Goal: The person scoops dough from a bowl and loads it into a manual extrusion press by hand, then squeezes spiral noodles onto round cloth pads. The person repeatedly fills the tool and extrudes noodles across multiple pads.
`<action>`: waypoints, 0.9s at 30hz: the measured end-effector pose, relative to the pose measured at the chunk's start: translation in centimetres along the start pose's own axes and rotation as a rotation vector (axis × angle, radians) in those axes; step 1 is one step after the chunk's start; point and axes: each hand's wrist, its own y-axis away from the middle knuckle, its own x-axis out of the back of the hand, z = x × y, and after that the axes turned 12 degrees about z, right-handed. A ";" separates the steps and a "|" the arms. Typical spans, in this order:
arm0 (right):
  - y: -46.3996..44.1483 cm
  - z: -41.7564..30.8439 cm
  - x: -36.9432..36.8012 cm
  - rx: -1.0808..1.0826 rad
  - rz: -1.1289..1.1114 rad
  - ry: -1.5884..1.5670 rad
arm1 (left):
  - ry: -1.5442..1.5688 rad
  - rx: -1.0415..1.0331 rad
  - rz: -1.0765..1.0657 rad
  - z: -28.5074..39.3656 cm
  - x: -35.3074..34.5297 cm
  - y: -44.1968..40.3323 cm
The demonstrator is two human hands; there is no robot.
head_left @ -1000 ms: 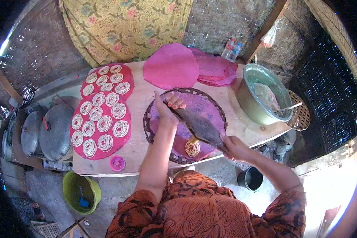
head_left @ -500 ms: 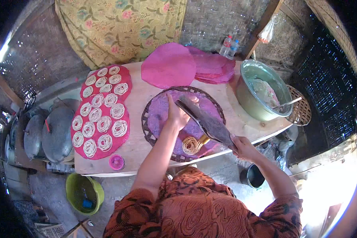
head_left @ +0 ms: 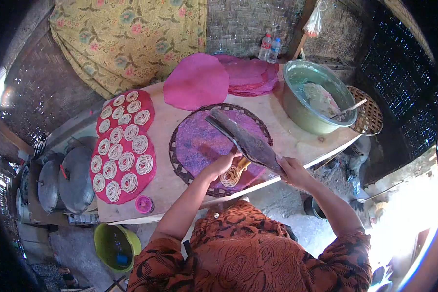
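Observation:
A long dark wooden hand press (head_left: 246,141) with a brass cylinder (head_left: 243,163) hangs tilted over a round woven tray (head_left: 173,155). Its near right end is in my right hand (head_left: 295,173), fingers wrapped round the wood. My left hand (head_left: 222,166) is closed beside the brass cylinder, fingertips at the press's lower edge and partly hidden, so what they hold cannot be made out. Pale yellow noodle-like strands (head_left: 229,176) lie coiled below the cylinder, right by my left hand. A purple mesh-like sheet (head_left: 199,138) lines the tray.
Pink sheets (head_left: 148,182) with several coiled nests lie on the table's left. More pink sheets (head_left: 195,80) are at the back. A green basin (head_left: 297,109) with pale dough and a stick stands right. A small pink container (head_left: 144,204) sits at the front edge; a green bucket (head_left: 102,248) below.
My left hand has moved from the press's far end toward me, beside the brass cylinder, its fingers now curled. My right hand keeps hold of the press. The view has shifted slightly.

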 end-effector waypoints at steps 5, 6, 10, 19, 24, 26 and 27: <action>-1.1 0.8 0.0 0.125 0.077 0.096 | -0.252 -0.155 0.091 -1.3 1.4 0.4; -0.8 0.4 0.1 0.109 0.086 0.087 | -0.253 -0.156 0.092 -1.6 1.4 0.8; 0.2 -0.2 0.5 0.061 0.105 -0.024 | -0.934 -0.400 0.325 -2.2 0.9 4.3; 3.9 -5.5 2.7 0.126 -0.070 -0.167 | -0.923 -0.775 0.599 9.8 1.4 11.0; 6.4 -11.4 3.9 0.576 0.089 0.110 | -0.919 -0.588 0.375 12.8 -1.9 11.4; 6.2 -11.1 5.4 0.881 0.247 0.435 | -0.921 -0.500 0.291 13.3 -4.6 11.1; 5.3 -10.2 6.0 0.894 0.180 0.464 | -0.921 -0.454 0.248 13.7 -6.1 11.0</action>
